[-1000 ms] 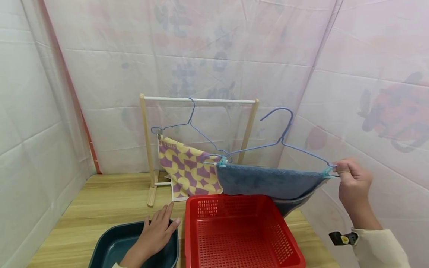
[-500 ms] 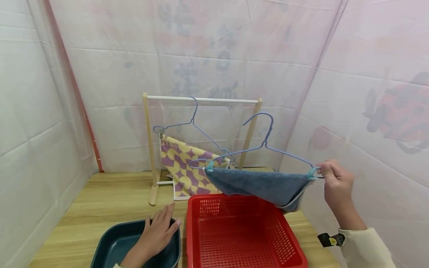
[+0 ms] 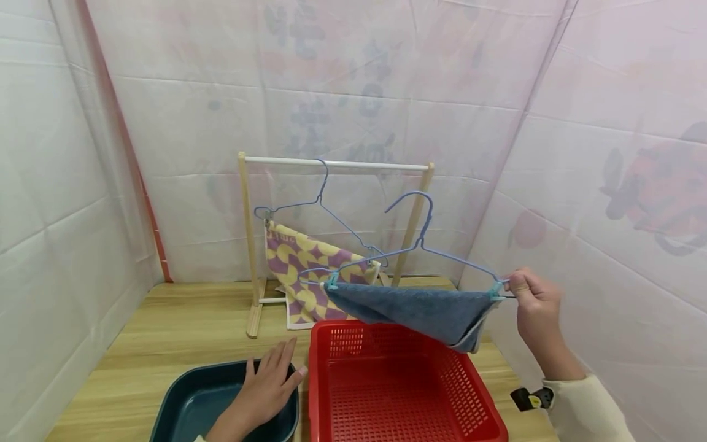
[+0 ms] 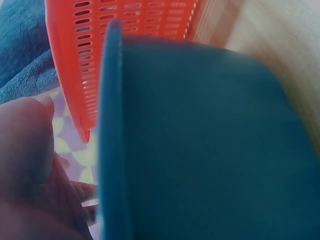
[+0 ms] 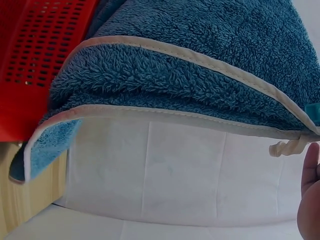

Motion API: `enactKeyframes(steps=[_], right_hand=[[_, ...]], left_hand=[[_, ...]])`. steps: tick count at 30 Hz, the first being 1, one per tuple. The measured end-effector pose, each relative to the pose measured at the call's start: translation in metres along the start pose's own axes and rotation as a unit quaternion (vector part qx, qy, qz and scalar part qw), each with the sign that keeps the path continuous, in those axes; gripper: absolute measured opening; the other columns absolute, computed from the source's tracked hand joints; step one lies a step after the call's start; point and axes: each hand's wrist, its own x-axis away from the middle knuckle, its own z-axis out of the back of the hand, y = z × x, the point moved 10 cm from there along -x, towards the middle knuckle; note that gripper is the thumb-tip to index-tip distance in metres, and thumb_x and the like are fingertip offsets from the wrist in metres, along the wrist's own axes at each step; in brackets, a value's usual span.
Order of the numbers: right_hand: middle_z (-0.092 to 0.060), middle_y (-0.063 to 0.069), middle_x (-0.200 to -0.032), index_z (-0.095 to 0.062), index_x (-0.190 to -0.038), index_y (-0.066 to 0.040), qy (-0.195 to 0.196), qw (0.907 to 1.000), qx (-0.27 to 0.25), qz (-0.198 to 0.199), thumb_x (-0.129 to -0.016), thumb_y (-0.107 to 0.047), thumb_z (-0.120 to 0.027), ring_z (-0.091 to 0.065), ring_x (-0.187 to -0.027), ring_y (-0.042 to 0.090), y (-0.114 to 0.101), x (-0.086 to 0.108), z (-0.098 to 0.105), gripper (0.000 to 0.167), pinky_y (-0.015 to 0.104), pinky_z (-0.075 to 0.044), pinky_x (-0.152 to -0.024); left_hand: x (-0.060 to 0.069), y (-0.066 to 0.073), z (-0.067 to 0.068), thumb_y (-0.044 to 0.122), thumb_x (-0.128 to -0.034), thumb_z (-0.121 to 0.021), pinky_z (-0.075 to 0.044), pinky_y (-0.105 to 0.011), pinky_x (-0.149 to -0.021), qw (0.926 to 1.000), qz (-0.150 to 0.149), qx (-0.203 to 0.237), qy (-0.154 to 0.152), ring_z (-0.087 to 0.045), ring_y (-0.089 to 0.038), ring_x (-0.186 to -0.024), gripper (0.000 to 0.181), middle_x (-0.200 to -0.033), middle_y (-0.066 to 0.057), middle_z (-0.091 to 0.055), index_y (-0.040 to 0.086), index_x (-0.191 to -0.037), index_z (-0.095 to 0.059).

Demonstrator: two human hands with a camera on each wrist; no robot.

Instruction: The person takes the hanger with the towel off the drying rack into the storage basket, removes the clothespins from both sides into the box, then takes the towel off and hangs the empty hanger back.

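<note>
My right hand (image 3: pixel 537 307) grips the right end of a blue wire hanger (image 3: pixel 422 236), close to a teal clip (image 3: pixel 495 290). From that hanger a blue towel (image 3: pixel 409 307) hangs by two teal clips, its lower edge over the back rim of a red basket (image 3: pixel 405 393). In the right wrist view the towel (image 5: pixel 190 75) shows a pale bound edge, with only part of my hand (image 5: pixel 311 200) at the right. My left hand (image 3: pixel 262 390) is above the right side of a dark teal basin (image 3: pixel 185 383), fingers extended; whether it touches the rim cannot be told.
A wooden rack (image 3: pixel 247 227) with a white top bar (image 3: pixel 375 164) stands at the back. On it hangs another blue hanger (image 3: pixel 319 199) with a yellow and purple towel (image 3: pixel 304 270), partly behind the blue one. White sheeting (image 3: pixel 83 202) encloses the wooden table (image 3: pixel 121 362).
My right hand has carried the hanger with the blue towel leftward, and its hook now sits lower. The left hand has stayed by the basin with little movement.
</note>
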Motion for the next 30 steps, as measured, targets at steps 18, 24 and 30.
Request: enactKeyframes(steps=[18,24,30], right_hand=[[-0.063,-0.006,-0.076,-0.055,-0.073,0.007,-0.067,0.9893,-0.041,-0.123,-0.104,0.002,-0.045,-0.055,-0.073,0.004,0.038,0.031,-0.028,0.033,0.016,-0.046,-0.068],[-0.060,-0.004,-0.072,-0.058,-0.073,0.002,-0.080,0.9840,-0.049,-0.151,-0.104,0.000,-0.046,-0.055,-0.069,0.004,0.052,0.046,-0.038,0.034,0.017,-0.046,-0.066],[-0.053,-0.009,-0.071,-0.055,-0.077,0.009,-0.099,0.9798,-0.029,-0.172,-0.106,-0.004,-0.045,-0.048,-0.069,0.007,0.063,0.060,-0.046,0.033,0.024,-0.040,-0.065]], left_hand=[[-0.001,-0.002,-0.004,0.071,-0.0980,-0.036,0.003,-0.079,-0.110,0.9999,0.004,-0.007,-0.006,-0.022,-0.043,-0.150,0.082,-0.165,-0.013,-0.028,0.023,-0.162,-0.021],[0.000,-0.002,-0.001,0.073,-0.0969,-0.034,0.002,-0.078,-0.111,1.0000,0.004,-0.009,0.000,-0.022,-0.042,-0.149,0.083,-0.165,-0.012,-0.028,0.023,-0.162,-0.021],[0.003,-0.001,0.003,0.075,-0.0959,-0.032,0.000,-0.077,-0.112,0.9999,0.009,-0.010,0.007,-0.024,-0.042,-0.149,0.085,-0.165,-0.012,-0.028,0.023,-0.162,-0.021]])
